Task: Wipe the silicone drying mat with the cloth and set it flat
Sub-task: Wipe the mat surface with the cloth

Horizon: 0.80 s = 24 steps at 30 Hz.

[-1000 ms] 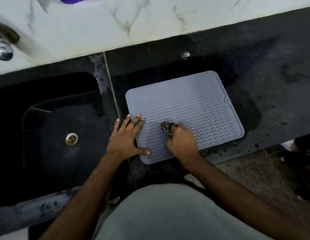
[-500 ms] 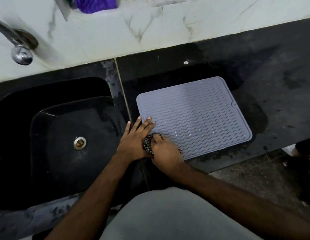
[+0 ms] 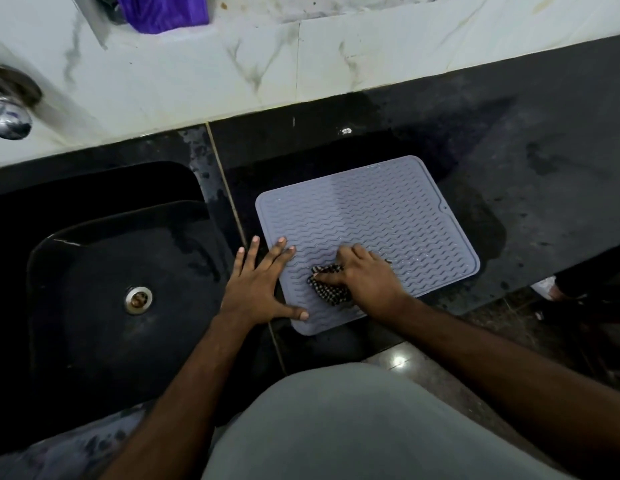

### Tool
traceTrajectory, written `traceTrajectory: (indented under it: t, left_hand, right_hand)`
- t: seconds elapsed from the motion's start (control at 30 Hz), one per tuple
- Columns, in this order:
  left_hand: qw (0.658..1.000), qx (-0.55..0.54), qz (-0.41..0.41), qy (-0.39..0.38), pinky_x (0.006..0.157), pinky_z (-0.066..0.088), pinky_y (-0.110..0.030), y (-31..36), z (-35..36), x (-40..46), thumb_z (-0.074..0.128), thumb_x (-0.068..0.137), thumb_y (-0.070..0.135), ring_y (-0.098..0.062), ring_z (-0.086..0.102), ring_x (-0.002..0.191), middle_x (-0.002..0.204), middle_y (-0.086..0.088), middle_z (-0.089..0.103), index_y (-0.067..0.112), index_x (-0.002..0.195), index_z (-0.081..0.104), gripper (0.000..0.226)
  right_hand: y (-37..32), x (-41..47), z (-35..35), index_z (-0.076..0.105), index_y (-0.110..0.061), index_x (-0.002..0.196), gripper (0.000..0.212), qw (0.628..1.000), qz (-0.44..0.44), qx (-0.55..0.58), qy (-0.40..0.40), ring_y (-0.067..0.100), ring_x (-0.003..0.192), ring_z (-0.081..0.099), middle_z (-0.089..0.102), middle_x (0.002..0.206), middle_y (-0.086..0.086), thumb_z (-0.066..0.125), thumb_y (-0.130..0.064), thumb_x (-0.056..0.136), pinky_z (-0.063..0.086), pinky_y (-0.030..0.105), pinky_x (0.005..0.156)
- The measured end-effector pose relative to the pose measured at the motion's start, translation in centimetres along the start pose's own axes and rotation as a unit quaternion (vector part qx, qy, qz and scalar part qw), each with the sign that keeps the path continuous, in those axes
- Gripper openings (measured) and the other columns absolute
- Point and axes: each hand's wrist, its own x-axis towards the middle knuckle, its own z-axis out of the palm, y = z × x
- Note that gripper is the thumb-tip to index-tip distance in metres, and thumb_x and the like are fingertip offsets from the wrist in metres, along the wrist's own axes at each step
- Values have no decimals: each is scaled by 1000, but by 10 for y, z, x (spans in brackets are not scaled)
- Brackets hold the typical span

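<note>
A: Fingers (image 3: 350, 252) on the right hand (image 3: 367, 277)?
B: Curled, bunching the checked cloth (image 3: 327, 287) onto the mat (image 3: 377, 216).
A: Mat position?
B: Flat on the dark counter (image 3: 544, 161), right of the sink (image 3: 104, 271). Long axis runs left-right, far end tilted slightly up-frame.
A: Left hand (image 3: 256, 289)?
B: Splayed flat, pressing the mat's near-left edge.

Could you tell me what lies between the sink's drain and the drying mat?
In the head view, the left hand lies there, flat across the black counter strip, fingertips and thumb on the mat's left edge; the drain is left.
</note>
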Motion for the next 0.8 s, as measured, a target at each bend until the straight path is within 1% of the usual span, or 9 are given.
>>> traceTrajectory:
  t: [0.07, 0.2, 0.37, 0.47, 0.53, 0.6, 0.67, 0.73, 0.8]
  left_hand:
    - [1000, -6, -4, 0, 119, -21, -50, 1, 0, 0, 53, 49, 103, -22, -27, 151, 165, 21, -15, 44, 158, -3, 136]
    - [1000, 15, -16, -16, 117, -25, -49, 6, -5, 1, 53, 49, 102, -25, -26, 151, 166, 18, -15, 41, 159, -4, 138]
    - [996, 80, -37, -23, 116, -26, -52, 26, -12, 4, 60, 54, 94, -31, -22, 152, 169, 5, -10, 31, 161, -2, 139]
    - [987, 143, -56, -45, 120, -18, -55, 47, -18, 10, 70, 60, 83, -35, -17, 152, 168, -9, -6, 18, 161, 0, 139]
    - [984, 162, -43, -54, 121, -11, -57, 60, -20, 16, 73, 62, 78, -36, -19, 152, 167, -17, -10, 11, 159, 2, 138]
    - [994, 96, 7, -49, 122, -10, -55, 73, -20, 28, 70, 65, 80, -32, -25, 151, 165, -14, -22, 16, 160, -1, 135]
    - [998, 2, 56, -39, 121, -7, -51, 87, -14, 42, 63, 66, 85, -24, -26, 151, 164, -2, -28, 29, 161, -6, 130]
    - [996, -41, 69, -42, 123, 0, -50, 100, -2, 55, 60, 63, 90, -17, -20, 153, 167, 4, -20, 32, 160, -6, 131]
    - [997, -39, 50, -35, 124, 5, -51, 107, 13, 63, 51, 59, 98, -13, -13, 154, 169, 7, -8, 30, 161, -1, 133]
  right_hand:
    - [10, -7, 3, 48, -53, 135, 46, 1000, 23, -2, 4, 28, 109, 46, 45, 117, 5, 47, -35, 93, 43, 41, 86]
    - [34, -20, 4, 44, -54, 138, 52, 998, 66, -9, 0, 27, 108, 43, 43, 118, 5, 30, -34, 92, 41, 41, 85]
    - [61, -28, 12, 49, -52, 134, 48, 995, 101, -3, 9, 27, 105, 42, 44, 115, 5, 53, -28, 93, 43, 42, 84]
    - [58, -25, 13, 53, -49, 133, 44, 994, 104, 21, 6, 28, 110, 41, 42, 118, 6, 55, -31, 92, 43, 44, 87]
    - [52, -21, 15, 53, -46, 133, 43, 994, 104, 36, -2, 29, 116, 38, 39, 123, 7, 55, -32, 93, 41, 45, 92]
    - [49, -20, 18, 53, -46, 133, 41, 992, 116, 48, 7, 29, 117, 39, 40, 123, 7, 53, -33, 94, 40, 43, 92]
    - [47, -21, 19, 59, -45, 127, 39, 990, 133, 52, 16, 29, 112, 42, 42, 117, 7, 60, -36, 89, 43, 43, 88]
    - [47, -21, 23, 64, -41, 119, 47, 988, 144, 48, 7, 30, 106, 45, 45, 112, 8, 76, -42, 73, 45, 42, 82]
    - [49, -23, 27, 66, -42, 115, 50, 988, 148, 41, 13, 29, 102, 45, 46, 109, 7, 79, -43, 67, 46, 42, 79]
